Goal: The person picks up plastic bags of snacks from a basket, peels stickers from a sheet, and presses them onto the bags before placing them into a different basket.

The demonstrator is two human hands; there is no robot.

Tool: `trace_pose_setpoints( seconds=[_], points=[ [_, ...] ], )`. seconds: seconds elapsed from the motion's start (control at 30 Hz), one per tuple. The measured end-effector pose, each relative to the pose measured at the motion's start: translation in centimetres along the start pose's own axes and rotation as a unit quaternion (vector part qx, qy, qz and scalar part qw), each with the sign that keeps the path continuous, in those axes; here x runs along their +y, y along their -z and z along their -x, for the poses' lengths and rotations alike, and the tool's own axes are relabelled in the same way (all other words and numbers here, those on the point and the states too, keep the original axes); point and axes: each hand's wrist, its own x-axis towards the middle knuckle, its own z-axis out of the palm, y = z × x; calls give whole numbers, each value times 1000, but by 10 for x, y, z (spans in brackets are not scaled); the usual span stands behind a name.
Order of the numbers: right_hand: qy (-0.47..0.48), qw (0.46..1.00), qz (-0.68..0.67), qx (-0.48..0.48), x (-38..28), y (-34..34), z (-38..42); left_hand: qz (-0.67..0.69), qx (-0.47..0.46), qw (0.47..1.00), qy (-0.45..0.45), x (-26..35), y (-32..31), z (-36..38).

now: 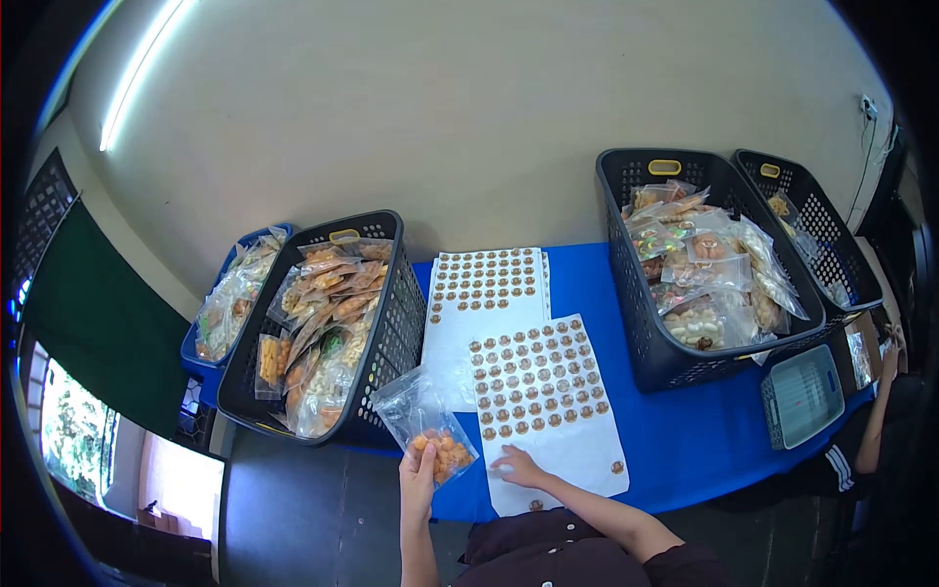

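My left hand (419, 479) grips a clear plastic bag (406, 399) by its lower part, with orange, roundish snack pieces (448, 455) at the bottom. The bag hangs tilted over the front edge of the table. My right hand (520, 468) has its fingers apart and rests on, or just above, the lower left of a white sheet of round brown stickers (548, 452). Rows of stickers fill the upper part of that sheet, and two single ones sit lower down. Under its left side lies another sticker sheet (479, 338), part of a stack.
A black basket (386, 313) of filled bags stands left, with a blue basket (203, 354) beyond it. Right stand a larger full black basket (641, 323), another black basket (839, 259) and a grey-green tray (804, 399). Another person's arm (877, 421) shows far right.
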Motion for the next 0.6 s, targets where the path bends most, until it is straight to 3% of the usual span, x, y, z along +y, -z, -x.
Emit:
trace_pose_setpoints(
  seconds=[0.1,0.2,0.3,0.43,0.6],
  points=[
    [-58,927,-356,104,11,18,-3,36,-16,999,8,-10,2,-3],
    [-144,851,-487,133,-40,101,17,81,-46,995,34,-19,-3,-9],
    [-86,722,-670,150,-93,167,39,107,-78,989,67,-16,-25,-12],
    [42,807,-569,153,-145,214,63,41,-133,988,65,-19,-56,-19],
    [40,915,-336,222,-156,231,75,-39,-183,981,47,-33,-84,-26]
  ],
)
